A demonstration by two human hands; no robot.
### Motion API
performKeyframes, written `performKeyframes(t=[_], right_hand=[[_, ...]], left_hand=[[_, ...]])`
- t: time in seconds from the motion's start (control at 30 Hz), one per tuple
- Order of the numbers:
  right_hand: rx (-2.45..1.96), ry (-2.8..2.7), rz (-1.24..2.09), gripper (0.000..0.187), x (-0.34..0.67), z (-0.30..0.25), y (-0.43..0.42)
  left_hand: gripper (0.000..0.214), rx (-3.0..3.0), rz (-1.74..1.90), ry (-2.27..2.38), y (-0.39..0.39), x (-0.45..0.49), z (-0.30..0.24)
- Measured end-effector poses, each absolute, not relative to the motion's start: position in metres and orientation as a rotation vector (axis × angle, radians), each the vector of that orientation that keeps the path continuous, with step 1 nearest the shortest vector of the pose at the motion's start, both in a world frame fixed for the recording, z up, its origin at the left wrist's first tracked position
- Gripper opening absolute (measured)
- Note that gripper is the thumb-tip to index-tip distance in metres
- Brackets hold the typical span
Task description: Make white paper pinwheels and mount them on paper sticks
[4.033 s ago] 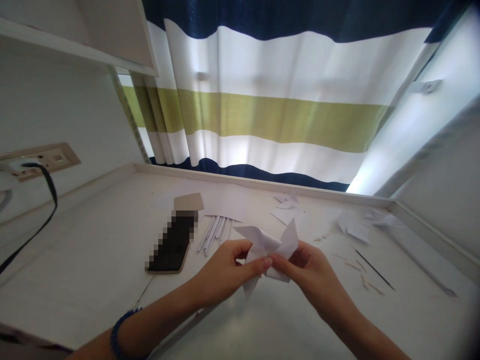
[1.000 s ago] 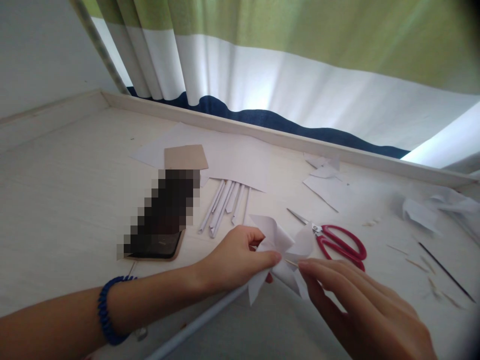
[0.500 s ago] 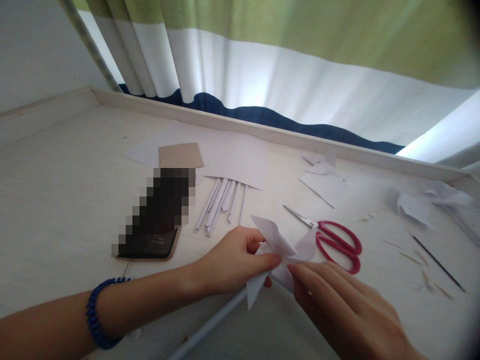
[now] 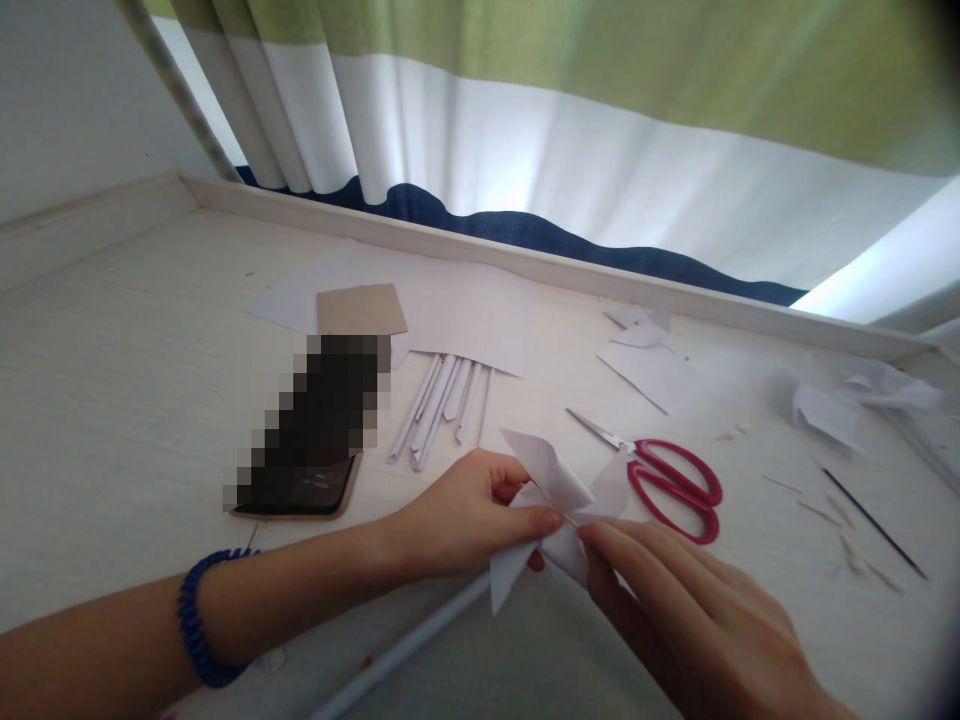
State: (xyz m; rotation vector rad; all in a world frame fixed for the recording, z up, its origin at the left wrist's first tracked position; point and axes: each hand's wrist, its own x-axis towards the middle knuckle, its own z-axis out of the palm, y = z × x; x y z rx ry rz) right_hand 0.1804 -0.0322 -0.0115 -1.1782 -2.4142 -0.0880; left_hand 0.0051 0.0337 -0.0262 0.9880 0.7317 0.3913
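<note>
A white paper pinwheel (image 4: pixel 555 475) with curled blades is pinched by my left hand (image 4: pixel 472 515), thumb close to its centre. Between the fingertips of my right hand (image 4: pixel 675 590) is a thin wooden toothpick (image 4: pixel 570 520), whose far end meets the middle of the pinwheel. A rolled paper stick (image 4: pixel 420 640) slants down to the lower left from behind the pinwheel; my left hand hides where its upper end sits. Just beyond my right hand lie scissors (image 4: pixel 671 490) with red handles, blades pointing away to the left.
A phone (image 4: pixel 300 485), partly pixelated, lies left, near a brown card (image 4: pixel 360 310) and white sheets (image 4: pixel 465 310). Several rolled paper sticks (image 4: pixel 435 415) poke out from under the paper. At right are another paper pinwheel (image 4: pixel 832 410), a thin black rod (image 4: pixel 874 520) and toothpick pieces (image 4: pixel 817 512).
My right fingertips have shifted very slightly away from the pinwheel's centre, so a bit more of the toothpick shows. My left hand keeps its hold.
</note>
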Motion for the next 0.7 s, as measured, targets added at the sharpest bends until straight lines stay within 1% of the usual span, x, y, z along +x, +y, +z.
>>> performKeyframes(t=[0.27, 0.5, 0.7], right_hand=[[-1.152, -2.442, -0.117, 0.023, 0.1837, -0.0135, -0.0338], [-1.149, -2.416, -0.131, 0.025, 0.1817, -0.015, -0.0367], [-1.064, -2.441, -0.178, 0.028, 0.1842, -0.0183, -0.0343]], left_hand=[[0.018, 0.978, 0.428, 0.75, 0.0336, 0.0058, -0.0259], [0.019, 0.997, 0.39, 0.817, 0.033, 0.0057, -0.0226], [0.019, 1.023, 0.389, 0.826, 0.0331, 0.0066, -0.0207]])
